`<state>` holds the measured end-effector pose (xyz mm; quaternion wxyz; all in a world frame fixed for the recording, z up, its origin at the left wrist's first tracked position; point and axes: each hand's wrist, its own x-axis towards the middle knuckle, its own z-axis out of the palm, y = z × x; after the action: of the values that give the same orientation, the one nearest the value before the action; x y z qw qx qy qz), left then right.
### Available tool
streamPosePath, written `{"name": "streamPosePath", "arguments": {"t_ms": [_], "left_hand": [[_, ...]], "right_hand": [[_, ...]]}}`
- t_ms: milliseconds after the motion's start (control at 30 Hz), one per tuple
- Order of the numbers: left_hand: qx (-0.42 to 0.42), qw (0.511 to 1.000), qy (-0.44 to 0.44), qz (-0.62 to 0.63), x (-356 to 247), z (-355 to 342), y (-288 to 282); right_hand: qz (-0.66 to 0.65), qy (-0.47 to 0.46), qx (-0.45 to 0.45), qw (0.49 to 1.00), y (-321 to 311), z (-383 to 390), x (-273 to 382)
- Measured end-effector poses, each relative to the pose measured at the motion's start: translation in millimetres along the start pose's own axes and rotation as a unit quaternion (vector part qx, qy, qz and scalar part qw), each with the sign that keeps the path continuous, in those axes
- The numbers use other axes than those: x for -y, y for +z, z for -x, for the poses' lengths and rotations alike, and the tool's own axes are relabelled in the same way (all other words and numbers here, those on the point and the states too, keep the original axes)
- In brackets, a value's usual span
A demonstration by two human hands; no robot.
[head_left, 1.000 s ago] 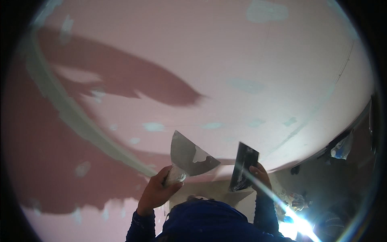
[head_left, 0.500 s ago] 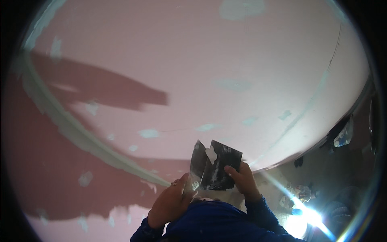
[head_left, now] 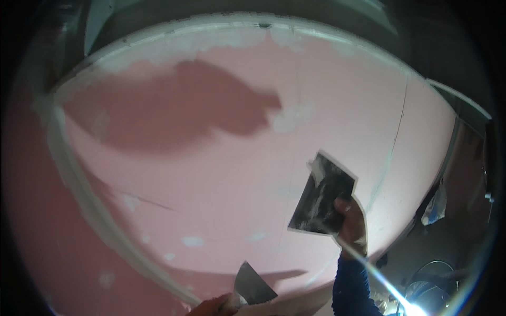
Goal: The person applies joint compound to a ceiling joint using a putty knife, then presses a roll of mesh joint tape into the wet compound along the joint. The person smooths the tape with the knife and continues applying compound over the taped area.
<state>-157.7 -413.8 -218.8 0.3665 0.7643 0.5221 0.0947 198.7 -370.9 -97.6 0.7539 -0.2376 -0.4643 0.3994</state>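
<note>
My right hand (head_left: 354, 224) grips a wide dark filling knife (head_left: 322, 203), with the thumb lying on the blade's face. Pale compound (head_left: 318, 173) clings to that blade near its upper corner, and white smears run down it. Lower down, at the bottom of the picture, my left hand (head_left: 212, 306) is closed around a smaller putty knife (head_left: 254, 287), whose blade points up. The picture's edge cuts off part of this hand. Both tools are held in front of a pink plasterboard wall (head_left: 226, 174), apart from each other.
Filled patches (head_left: 192, 241) dot the wall. A pale coated corner joint (head_left: 100, 221) curves down the left, and another coated edge (head_left: 221, 26) runs along the top. A bright lamp (head_left: 414, 309) shines at lower right, near a plastic bag (head_left: 435, 208). Shadows (head_left: 179, 110) fall on the wall.
The two knives, side by side before, are now apart. My right hand has moved up and to the right; my left sits lower in view. The view has tilted up, showing the wall's top edge.
</note>
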Motion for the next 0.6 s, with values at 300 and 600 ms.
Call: {"name": "streamPosePath", "arguments": {"t_ms": [300, 600], "left_hand": [[-0.016, 0.991, 0.066, 0.119, 54.0, 48.7, 24.7], [-0.009, 0.99, 0.053, 0.129, 58.3, 48.1, 19.8]], "right_hand": [[0.71, -0.573, -0.027, 0.409, 150.6, -105.7, 91.9], [0.717, -0.63, -0.031, 0.295, 167.3, -171.2, 74.2]]}}
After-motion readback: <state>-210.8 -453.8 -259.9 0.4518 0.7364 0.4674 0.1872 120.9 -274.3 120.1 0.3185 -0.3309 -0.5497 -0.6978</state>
